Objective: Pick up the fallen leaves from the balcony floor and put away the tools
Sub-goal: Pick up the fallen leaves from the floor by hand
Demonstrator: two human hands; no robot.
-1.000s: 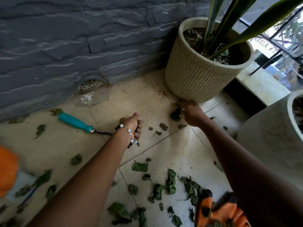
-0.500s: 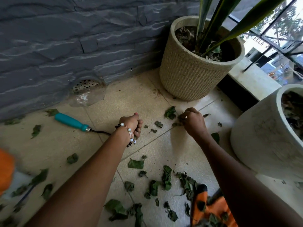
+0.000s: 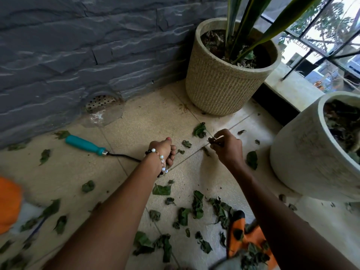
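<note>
Left hand [image 3: 164, 151]: my fist is curled; what it holds, I cannot tell.
Right hand [image 3: 227, 146]: pinches a leaf scrap [image 3: 211, 140].
Leaves [image 3: 196, 208]: scattered on floor [image 3: 152, 121].
Teal-handled tool [image 3: 85, 145]: lies by my left wrist.

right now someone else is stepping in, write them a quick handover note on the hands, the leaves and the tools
Left hand: curled into a fist low over the floor; what it holds is hidden.
Right hand: its fingers pinch a small leaf scrap.
Teal-handled tool: lying on the tiles near the wall drain.
Orange-handled tool: on the floor by the right arm, among leaves.
Done: cannot tell how much.
Left: many fallen leaves scattered across the tiles; both tools not yet put away.
</note>
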